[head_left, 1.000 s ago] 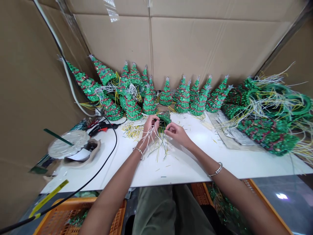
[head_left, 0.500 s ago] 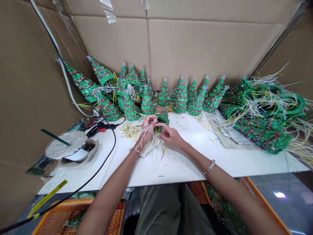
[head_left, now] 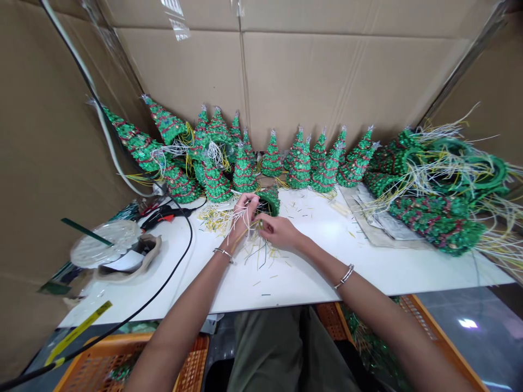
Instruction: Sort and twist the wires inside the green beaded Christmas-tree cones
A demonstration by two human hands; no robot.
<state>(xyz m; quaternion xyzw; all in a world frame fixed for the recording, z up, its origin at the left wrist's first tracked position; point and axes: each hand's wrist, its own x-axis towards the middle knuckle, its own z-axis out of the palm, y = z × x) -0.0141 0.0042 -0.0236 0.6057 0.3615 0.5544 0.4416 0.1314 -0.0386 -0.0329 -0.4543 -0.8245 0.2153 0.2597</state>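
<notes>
A small green tinsel Christmas tree (head_left: pixel 273 196) lies on its side in front of me, its dark hollow base turned towards my hands. White and yellow wires come out of that base. My left hand (head_left: pixel 243 213) is closed on a bunch of white wires (head_left: pixel 241 219), whose ends fan out over the wrist. Close beside it, my right hand (head_left: pixel 278 231) pinches yellow wires (head_left: pixel 258 223) between thumb and fingers. Cut wire bits (head_left: pixel 261 256) in yellow, white and dark green lie beneath both hands.
Several finished-looking trees (head_left: pixel 299 166) stand along the cardboard wall (head_left: pixel 302 81). More trees with long loose wires (head_left: pixel 441 218) are heaped at the right. To the left lie a black-and-red glue gun (head_left: pixel 157 216), a plastic lid (head_left: pixel 104 242) and a black cable (head_left: pixel 180 261). Orange crates (head_left: pixel 102 362) sit below.
My right hand has drawn slightly down and left, now with yellow wires at its fingertips. The tree's hollow base shows more. The whole view has shifted a little.
</notes>
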